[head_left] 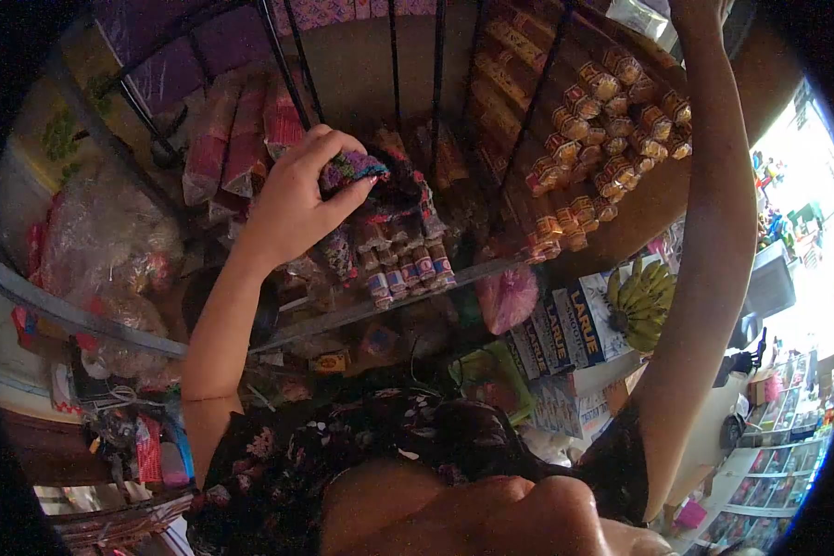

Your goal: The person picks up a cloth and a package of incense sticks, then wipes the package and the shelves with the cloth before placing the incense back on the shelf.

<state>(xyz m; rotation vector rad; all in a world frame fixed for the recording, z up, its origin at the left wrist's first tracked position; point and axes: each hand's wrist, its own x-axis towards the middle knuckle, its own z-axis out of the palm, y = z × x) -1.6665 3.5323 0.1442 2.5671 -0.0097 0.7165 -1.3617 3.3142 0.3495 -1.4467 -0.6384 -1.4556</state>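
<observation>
My left hand (304, 190) is closed around a crumpled, multicoloured patterned cloth (354, 171), thumb and fingers pinching it. Part of the cloth hangs down over wrapped cylindrical packs (408, 273) with white, red and blue bands, stacked on the shelf below. My right arm stretches up along the right side, and my right hand (700, 7) is cut off by the top edge, so its fingers are hidden. Near that arm lies a big stack of long packs with gold and red ends (612, 116).
Black metal bars (396, 65) rise behind the cloth. Pink wrapped packs (218, 148) and clear plastic bags (111, 236) are on the left. A metal shelf edge (380, 306) crosses in front. Below right are LARUE boxes (565, 324), green bananas (641, 304) and a pink bag (508, 298).
</observation>
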